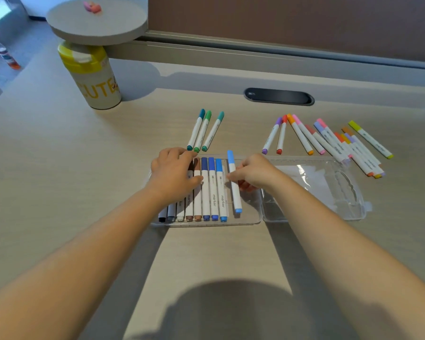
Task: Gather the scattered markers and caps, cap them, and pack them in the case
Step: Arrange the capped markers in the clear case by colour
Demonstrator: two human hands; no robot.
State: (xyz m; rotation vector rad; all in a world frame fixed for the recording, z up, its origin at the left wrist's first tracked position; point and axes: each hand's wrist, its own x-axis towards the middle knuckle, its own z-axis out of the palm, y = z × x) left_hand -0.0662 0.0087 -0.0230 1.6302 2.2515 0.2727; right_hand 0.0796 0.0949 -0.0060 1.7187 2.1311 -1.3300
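Observation:
A clear plastic case [250,218] lies open on the desk, its lid [329,187] folded out to the right. Several capped markers [212,192] lie side by side in the case's left half, from black through brown to blue. My left hand [173,174] rests flat on the leftmost ones. My right hand [253,171] pinches a light blue capped marker [234,185] just right of the row, over the case. Three green and teal markers [204,131] lie beyond the case. A spread of purple, red, orange, pink and yellow markers [329,141] lies at the right.
A white cup with a yellow lid [93,77] stands at the back left under a round grey shelf [96,20]. A dark cable slot [279,96] sits in the desk behind the markers. A bottle [4,52] stands far left, off the desk.

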